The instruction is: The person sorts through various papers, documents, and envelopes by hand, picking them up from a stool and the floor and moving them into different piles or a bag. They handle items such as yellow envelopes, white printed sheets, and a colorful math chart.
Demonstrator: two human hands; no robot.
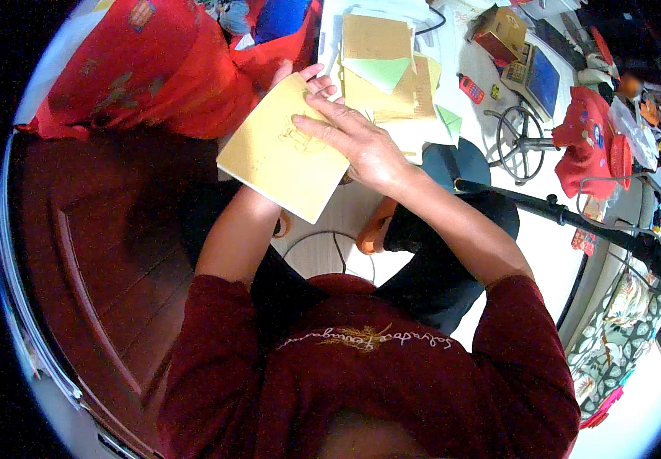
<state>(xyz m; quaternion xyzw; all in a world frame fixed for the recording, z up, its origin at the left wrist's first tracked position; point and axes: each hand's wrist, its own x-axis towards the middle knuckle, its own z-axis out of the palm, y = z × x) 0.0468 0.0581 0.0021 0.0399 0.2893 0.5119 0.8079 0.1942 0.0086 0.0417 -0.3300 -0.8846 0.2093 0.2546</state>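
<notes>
A yellow folded card or thin booklet (269, 164) is held tilted above my lap, with a faint line drawing on its front and a pale lower edge. My left hand (316, 76) grips it from behind; its fingertips show past the top edge, while the palm is hidden. My right hand (361, 145) lies across the card's upper right part, its fingers stretched out on the front face. Just beyond my hands, tan paper pieces (378, 36) and a light green folded sheet (380, 74) lie on the white table (330, 30).
Red cloth (139, 76) covers the left side beside a dark wooden panel (116, 268). To the right are a red calculator-like device (470, 89), a cardboard box (500, 34), a black wheel-shaped frame (520, 144) and a black pole (560, 210) slanting past my right arm.
</notes>
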